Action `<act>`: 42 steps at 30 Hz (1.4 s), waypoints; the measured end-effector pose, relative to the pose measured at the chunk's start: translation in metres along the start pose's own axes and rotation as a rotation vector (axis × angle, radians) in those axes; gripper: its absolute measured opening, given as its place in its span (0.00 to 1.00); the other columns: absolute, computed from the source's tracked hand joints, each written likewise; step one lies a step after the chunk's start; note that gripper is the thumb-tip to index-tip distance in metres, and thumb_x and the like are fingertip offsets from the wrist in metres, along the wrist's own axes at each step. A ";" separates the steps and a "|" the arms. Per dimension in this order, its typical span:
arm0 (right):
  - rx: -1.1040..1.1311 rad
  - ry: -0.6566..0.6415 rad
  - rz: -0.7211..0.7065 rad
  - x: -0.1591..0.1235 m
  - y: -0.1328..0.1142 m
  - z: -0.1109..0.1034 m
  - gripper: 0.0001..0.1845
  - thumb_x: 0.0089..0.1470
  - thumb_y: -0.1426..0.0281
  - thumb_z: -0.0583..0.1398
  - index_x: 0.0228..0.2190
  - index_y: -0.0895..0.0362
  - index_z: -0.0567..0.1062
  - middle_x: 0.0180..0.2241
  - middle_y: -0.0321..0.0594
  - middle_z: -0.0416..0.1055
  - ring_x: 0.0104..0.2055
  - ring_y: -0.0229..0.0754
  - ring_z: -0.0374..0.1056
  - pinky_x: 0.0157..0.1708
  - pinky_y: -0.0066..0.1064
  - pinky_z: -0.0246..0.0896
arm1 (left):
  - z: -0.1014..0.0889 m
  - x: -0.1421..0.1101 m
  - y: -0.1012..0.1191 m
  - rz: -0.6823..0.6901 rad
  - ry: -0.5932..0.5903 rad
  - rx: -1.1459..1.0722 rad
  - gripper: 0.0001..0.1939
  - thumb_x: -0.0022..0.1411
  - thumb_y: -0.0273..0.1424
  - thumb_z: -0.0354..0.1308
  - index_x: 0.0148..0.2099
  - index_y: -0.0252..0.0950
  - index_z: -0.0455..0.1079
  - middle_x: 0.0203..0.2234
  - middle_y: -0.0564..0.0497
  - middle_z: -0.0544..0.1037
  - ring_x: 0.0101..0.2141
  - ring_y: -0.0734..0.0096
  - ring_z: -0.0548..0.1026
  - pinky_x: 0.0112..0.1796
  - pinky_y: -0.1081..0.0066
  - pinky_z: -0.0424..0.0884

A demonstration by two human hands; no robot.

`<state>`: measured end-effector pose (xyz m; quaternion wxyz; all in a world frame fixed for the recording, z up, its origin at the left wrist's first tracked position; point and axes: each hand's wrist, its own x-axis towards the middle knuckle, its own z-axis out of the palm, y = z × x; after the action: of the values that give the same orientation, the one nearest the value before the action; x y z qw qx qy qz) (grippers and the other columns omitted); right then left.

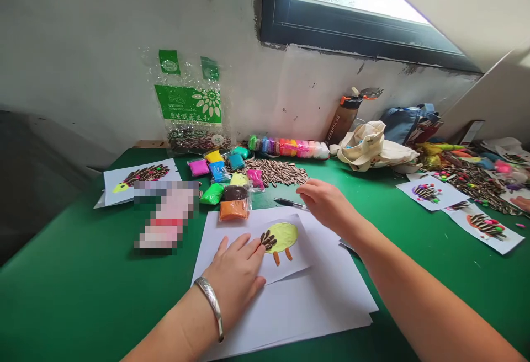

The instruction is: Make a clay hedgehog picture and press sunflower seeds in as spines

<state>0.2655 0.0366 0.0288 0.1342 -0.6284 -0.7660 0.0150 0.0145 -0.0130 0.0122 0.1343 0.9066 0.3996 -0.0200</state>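
My left hand (238, 268), a silver bangle at its wrist, lies with fingers spread on a small white card (296, 262). On the card is a yellow-green clay oval (285, 236) with two brown clay legs (282, 257). Dark sunflower seeds (268, 239) overlap at the oval's left end, and my left fingertips touch beside them. My right hand (325, 199) hovers above the pen (290, 203), near the pile of sunflower seeds (277, 172). Its fingers are drawn together in a pinch; what they hold, if anything, is too small to make out.
Larger white sheets (331, 301) lie under the card. Small clay packets (234, 210) sit behind it, a seed bag (190, 108) and a row of coloured clay (290, 148) by the wall. A bottle (344, 119), cloth bag (372, 147) and seed-decorated cards (433, 193) stand right.
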 end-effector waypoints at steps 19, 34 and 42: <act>0.452 -0.064 -0.023 -0.054 -0.063 0.037 0.15 0.54 0.81 0.57 0.19 0.56 0.73 0.25 0.34 0.73 0.33 0.37 0.65 0.36 0.27 0.55 | -0.001 -0.002 0.002 0.026 0.012 0.046 0.22 0.60 0.28 0.55 0.57 0.40 0.64 0.54 0.45 0.72 0.57 0.53 0.63 0.54 0.46 0.62; 0.294 0.091 -0.094 -0.057 -0.064 0.056 0.12 0.50 0.79 0.56 0.18 0.57 0.70 0.22 0.35 0.66 0.27 0.36 0.59 0.28 0.26 0.49 | 0.000 -0.002 0.002 0.026 0.012 0.038 0.22 0.61 0.29 0.56 0.58 0.39 0.64 0.54 0.44 0.72 0.57 0.50 0.63 0.55 0.43 0.60; 0.163 0.157 -0.217 -0.058 -0.062 0.068 0.15 0.56 0.77 0.52 0.20 0.57 0.69 0.21 0.36 0.64 0.26 0.38 0.56 0.29 0.29 0.49 | 0.000 -0.002 0.002 0.015 -0.003 0.045 0.23 0.61 0.29 0.55 0.59 0.40 0.64 0.55 0.44 0.71 0.58 0.50 0.62 0.55 0.43 0.61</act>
<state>0.2006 -0.0227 -0.0357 0.2450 -0.5282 -0.8129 0.0131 0.0147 -0.0153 0.0125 0.1148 0.9123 0.3921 -0.0295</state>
